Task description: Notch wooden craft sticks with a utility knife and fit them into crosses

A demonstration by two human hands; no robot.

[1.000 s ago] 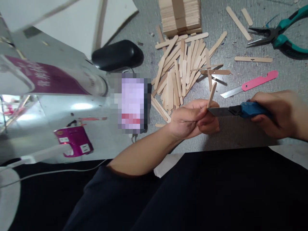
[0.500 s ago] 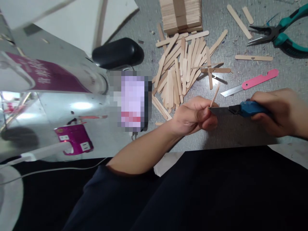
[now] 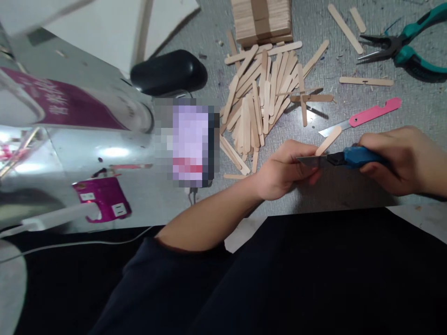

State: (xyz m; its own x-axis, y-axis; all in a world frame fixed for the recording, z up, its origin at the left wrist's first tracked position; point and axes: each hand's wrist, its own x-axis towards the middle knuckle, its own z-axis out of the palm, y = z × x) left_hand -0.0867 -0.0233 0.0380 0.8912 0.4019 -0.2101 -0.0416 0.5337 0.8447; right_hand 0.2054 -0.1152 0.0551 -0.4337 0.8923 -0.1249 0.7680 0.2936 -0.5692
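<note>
Between the fingers of my left hand (image 3: 284,170) is a wooden craft stick (image 3: 328,141), its rounded end pointing up and to the right. My right hand (image 3: 398,158) is closed round the blue handle of a utility knife (image 3: 359,157). The knife's blade points left and lies across the stick, close to my left fingertips; the stick's lower part is hidden behind the blade and fingers. Just above the stick a pink folding knife (image 3: 375,112) rests on the table with its blade out. Some crossed sticks (image 3: 303,97) stand joined together further back.
A heap of loose craft sticks (image 3: 251,111) lies beyond my left hand, below a banded bundle of sticks (image 3: 261,21). Green-handled pliers (image 3: 401,49) lie at the far right near a notched stick (image 3: 366,81). A black case (image 3: 169,72) and a purple socket block (image 3: 101,200) are at left.
The stick in my left hand has turned so its flat face shows, and it leans further right. The knife has shifted slightly left, its blade now across the stick.
</note>
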